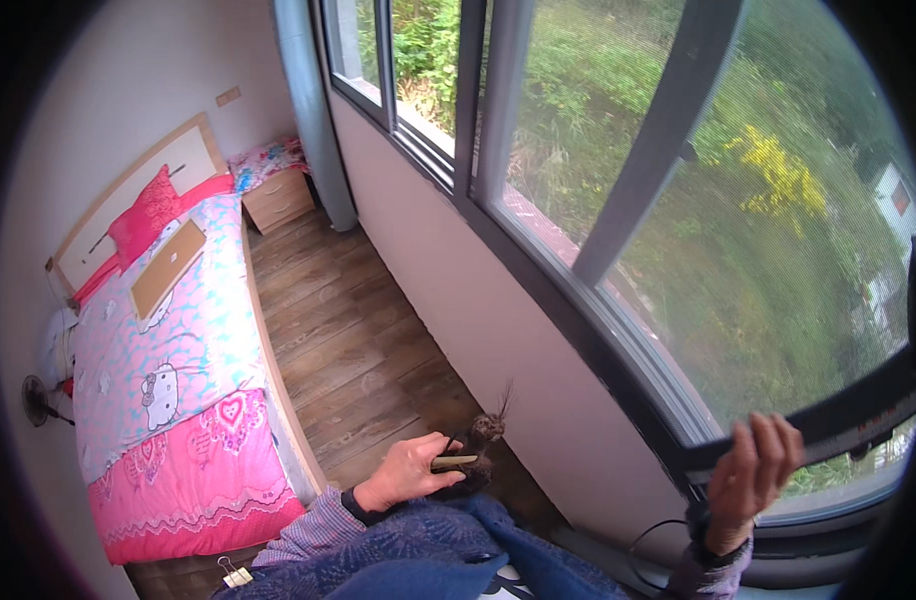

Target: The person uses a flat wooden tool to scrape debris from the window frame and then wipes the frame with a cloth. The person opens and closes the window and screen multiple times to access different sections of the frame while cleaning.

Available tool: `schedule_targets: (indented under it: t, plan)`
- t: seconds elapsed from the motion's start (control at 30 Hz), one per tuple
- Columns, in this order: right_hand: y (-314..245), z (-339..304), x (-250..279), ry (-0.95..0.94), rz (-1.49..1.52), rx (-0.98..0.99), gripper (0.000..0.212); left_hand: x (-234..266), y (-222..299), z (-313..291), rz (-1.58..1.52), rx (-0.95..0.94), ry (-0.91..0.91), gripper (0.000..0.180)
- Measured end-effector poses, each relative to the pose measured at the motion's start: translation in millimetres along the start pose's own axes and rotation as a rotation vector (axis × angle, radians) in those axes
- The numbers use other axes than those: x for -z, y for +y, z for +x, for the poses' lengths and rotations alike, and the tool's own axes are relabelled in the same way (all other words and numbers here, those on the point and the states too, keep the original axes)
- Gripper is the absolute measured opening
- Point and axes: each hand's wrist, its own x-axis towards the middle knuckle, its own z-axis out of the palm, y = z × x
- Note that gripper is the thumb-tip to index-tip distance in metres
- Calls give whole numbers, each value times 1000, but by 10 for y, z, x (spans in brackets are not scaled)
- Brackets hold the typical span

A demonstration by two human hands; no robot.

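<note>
My left hand [413,472] is closed at the lower middle, with a thin yellowish-green strip [455,461] between thumb and fingers. Just beyond the fingers is a dark brown, shaggy clump [488,428] with wispy strands sticking up. It looks joined to what I hold, but its kind is not clear. At the lower right, my right hand [756,468] is raised against the dark window frame [828,428], fingers bent together over its lower rail. Part of that grip is hidden.
To the left stands a bed [168,370] with pink bedding, a red pillow [145,218] and a cork-coloured board [170,268]. A nightstand [278,198] and a blue curtain [318,120] are farther off. A black fan [40,400] shows at the left rim.
</note>
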Motion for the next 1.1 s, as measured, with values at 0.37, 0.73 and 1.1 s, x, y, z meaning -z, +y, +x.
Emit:
schedule_targets:
  t: [0.37,0.73,1.1]
  plan:
    - [-1397,1543,-1325,-36,412,131,25,834,-908,45,-68,58,166,42]
    - [-2088,3267,-3028,-469,-250,414,18,2034,-1912,324,-135,121,206,41]
    - [-2066,3175,-2756,-516,-231,328,12,2314,-2353,558,-224,99,153,41]
